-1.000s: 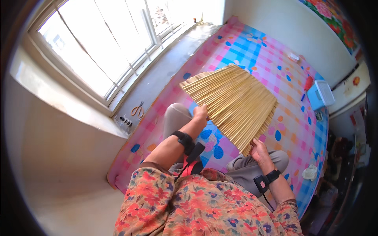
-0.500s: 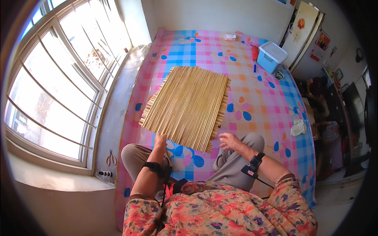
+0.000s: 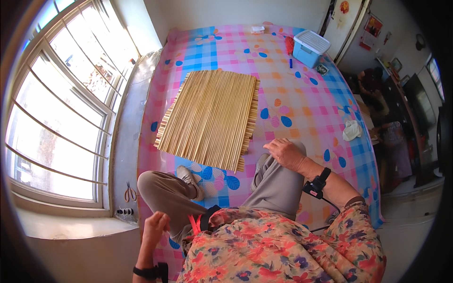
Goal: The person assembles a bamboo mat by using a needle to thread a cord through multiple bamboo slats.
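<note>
Mat of sticks (image 3: pixel 207 118) is laid at eleven o'clock, underside hidden; nothing is seen held by the half-open right hand (image 3: pixel 286 153); the curled left hand's (image 3: pixel 155 226) contents cannot be told.

Loose shirt (image 3: pixel 278 243) from five to six o'clock, beige ground, coral-red and dark-blue flowers. Sleeve edge (image 3: pixel 355 201) plain brown, four o'clock. Grey-brown trousers (image 3: pixel 165 193). Pale patterned shoe (image 3: pixel 189 178), eight o'clock. Bright red strip (image 3: pixel 194 224) beside black strap (image 3: pixel 207 219), seven o'clock. Right hand (image 3: pixel 286 153) bare; behind it black band (image 3: pixel 318 184), boxy module, dark cable (image 3: pixel 331 203). Left hand (image 3: pixel 156 226) bare, black wristband (image 3: pixel 150 272) below, seven o'clock.
</note>
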`<state>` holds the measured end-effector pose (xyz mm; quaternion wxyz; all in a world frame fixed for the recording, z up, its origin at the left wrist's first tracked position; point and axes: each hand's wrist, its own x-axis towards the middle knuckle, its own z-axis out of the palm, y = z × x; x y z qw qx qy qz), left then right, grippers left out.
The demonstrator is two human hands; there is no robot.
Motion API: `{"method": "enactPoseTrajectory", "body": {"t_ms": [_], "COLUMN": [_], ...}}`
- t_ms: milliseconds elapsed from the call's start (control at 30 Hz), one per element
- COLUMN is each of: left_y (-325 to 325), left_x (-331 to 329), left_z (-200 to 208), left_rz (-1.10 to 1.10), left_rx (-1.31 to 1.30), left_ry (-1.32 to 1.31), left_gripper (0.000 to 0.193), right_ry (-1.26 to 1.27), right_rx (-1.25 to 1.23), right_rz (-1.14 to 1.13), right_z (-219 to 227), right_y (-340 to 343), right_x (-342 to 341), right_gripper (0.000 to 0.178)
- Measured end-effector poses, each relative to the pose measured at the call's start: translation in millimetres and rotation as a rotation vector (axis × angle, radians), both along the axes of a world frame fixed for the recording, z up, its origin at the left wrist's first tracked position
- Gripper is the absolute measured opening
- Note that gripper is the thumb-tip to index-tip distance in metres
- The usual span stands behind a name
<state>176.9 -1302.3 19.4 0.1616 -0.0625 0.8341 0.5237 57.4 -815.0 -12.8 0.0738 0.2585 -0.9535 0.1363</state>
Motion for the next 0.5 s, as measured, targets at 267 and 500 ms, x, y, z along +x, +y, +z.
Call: {"method": "enactPoseTrajectory", "body": {"t_ms": [267, 500], "left_y": [-8.5, 55.5], "left_x": [88.9, -29.5], "left_z": [-60.1, -32.5], "left_rz": [-0.108, -0.211], "left_rx": [-0.353, -0.416], "left_ry": [-0.227, -0.128], "left_gripper": [0.021, 0.017], "right_ry": [0.030, -0.239], "right_rx": [0.055, -0.012], "right_rz": [0.094, 0.124], "right_z": [-10.8, -23.3], "right_y": [9.2, 15.0], "right_x": [-1.4, -21.3], "right_gripper": [0.028, 0.026]}}
